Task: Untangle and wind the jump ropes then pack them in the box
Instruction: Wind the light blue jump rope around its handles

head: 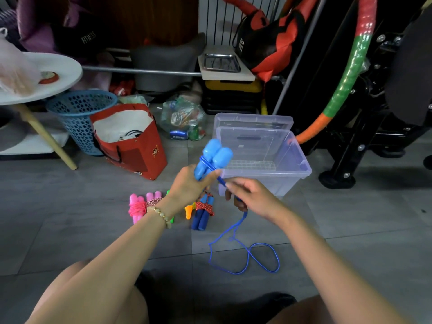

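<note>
A floor of large grey matte tiles (70,230) fills the lower frame. At upper left, a round white tabletop (58,73) stands on a slanted pale wooden leg (46,136). Beside it sits a blue perforated plastic basket (79,113), and just right of that a red open-topped paper bag (138,148). A grey metal bar (140,71) runs across the upper middle. At right, a red, green and orange hoop (350,71) leans against black exercise equipment (362,136). Light is even and soft.
</note>
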Motion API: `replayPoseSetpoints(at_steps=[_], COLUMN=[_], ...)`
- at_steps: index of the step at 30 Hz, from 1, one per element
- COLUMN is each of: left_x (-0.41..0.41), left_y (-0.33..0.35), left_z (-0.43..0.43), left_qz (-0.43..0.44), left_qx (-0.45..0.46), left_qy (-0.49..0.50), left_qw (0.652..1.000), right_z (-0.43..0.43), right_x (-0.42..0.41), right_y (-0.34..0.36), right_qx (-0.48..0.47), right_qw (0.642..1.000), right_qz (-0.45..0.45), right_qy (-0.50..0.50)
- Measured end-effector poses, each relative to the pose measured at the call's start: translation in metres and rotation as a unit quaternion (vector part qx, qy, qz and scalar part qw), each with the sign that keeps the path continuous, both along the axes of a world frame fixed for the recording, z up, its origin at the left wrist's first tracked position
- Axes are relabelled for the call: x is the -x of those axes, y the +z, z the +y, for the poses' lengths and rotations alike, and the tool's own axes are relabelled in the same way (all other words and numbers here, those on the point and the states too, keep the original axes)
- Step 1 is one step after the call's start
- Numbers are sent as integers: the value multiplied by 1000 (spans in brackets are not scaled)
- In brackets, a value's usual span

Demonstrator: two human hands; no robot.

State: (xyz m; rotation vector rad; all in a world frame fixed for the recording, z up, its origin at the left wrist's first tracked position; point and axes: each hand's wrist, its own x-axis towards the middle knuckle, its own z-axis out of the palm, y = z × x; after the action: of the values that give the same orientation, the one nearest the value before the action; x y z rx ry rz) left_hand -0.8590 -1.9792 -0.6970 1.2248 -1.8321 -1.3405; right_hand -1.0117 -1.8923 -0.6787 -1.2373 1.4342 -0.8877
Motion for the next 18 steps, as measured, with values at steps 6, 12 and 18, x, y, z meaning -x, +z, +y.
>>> replayPoseSetpoints(at_steps=[6, 12, 18], left_x=[-21, -11, 7], left_y=[-1, -4, 3], left_z=[-21, -9, 19], left_qz=[-52, -247, -359], left_qx=[45, 146, 221], left_qy=[-24, -152, -250], left_qw=[997, 946, 872], right_z=[14, 11, 3], right_x=[16, 16, 21], right_y=[15, 13, 2], right_qx=[51, 122, 155], right_qw=[996, 989, 975], right_qz=[72, 81, 160], right_qy=[-3, -28, -16])
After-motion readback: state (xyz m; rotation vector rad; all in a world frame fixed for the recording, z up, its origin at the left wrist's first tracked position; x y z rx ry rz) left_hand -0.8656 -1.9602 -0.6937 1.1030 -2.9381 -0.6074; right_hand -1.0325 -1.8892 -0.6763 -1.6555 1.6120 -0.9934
